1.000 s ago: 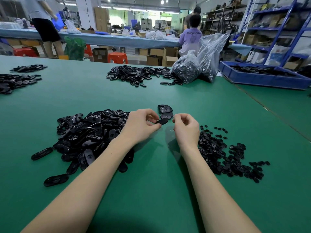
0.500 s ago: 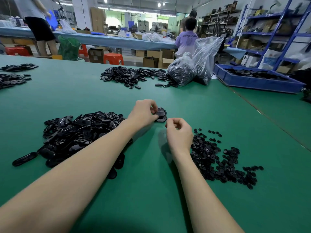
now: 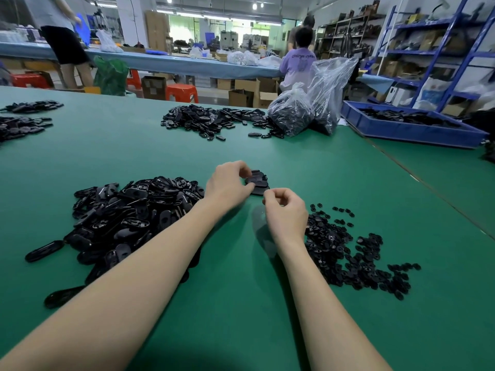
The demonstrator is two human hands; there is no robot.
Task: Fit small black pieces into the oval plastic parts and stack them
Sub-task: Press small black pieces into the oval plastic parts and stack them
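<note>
Since a second ago the left hand (image 3: 227,184) has carried its oval part away from the right hand and onto the small stack (image 3: 257,182), which sits on the green table (image 3: 241,303) at about 12 o'clock from the hands. Its thumb and fingers (image 3: 242,167) pinch the topmost oval part there. Just at 5 o'clock of the stack, the right hand (image 3: 286,212) hovers with fingers curled in tight; whether they pinch a small black piece I cannot tell. At 9 o'clock of the hands lies the heap of oval plastic parts (image 3: 126,218), partly under the left forearm. At 3 o'clock spreads the scatter of small black pieces (image 3: 348,247), touching the right wrist's edge. Farther off at 12 o'clock lie another pile of black parts (image 3: 214,120) and two clear plastic bags (image 3: 310,103), with a blue tray (image 3: 409,129) at 2 o'clock.
</note>
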